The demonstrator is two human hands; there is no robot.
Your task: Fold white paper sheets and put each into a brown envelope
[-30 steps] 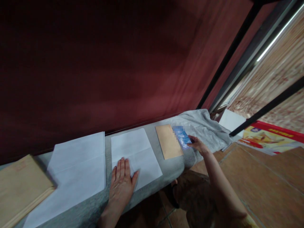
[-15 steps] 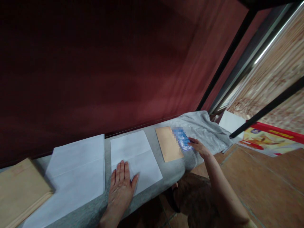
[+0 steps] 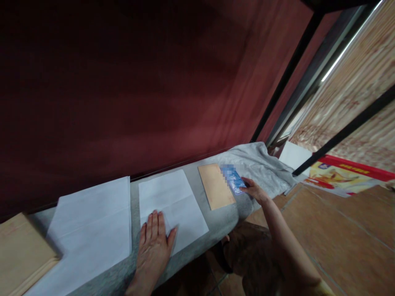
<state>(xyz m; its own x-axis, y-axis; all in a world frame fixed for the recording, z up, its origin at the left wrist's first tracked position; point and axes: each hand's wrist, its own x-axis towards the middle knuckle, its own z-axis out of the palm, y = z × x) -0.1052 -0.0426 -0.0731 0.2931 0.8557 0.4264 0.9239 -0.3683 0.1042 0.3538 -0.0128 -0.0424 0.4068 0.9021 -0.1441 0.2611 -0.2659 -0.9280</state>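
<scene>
My left hand (image 3: 153, 244) lies flat, fingers stretched, on a creased white sheet of paper (image 3: 182, 205) on the grey cloth. At the right, my right hand (image 3: 253, 190) grips the near edge of a smartphone (image 3: 236, 181) with a blue picture on it; part of it is blurred out. Whether the phone rests on the cloth or is slightly raised, I cannot tell. Just left of the phone lies a tan envelope (image 3: 214, 187), between it and the white sheet.
A larger stack of white paper (image 3: 95, 222) lies at the left, with a pile of brown envelopes (image 3: 23, 255) on its corner. The grey cloth (image 3: 256, 158) bunches up at the far end. Black metal bars (image 3: 286, 78) stand at the right, near a printed carton (image 3: 342, 174) on the tiled floor.
The whole view has shifted slightly, so everything sits a little further left. Both hands keep their places on the paper and the phone.
</scene>
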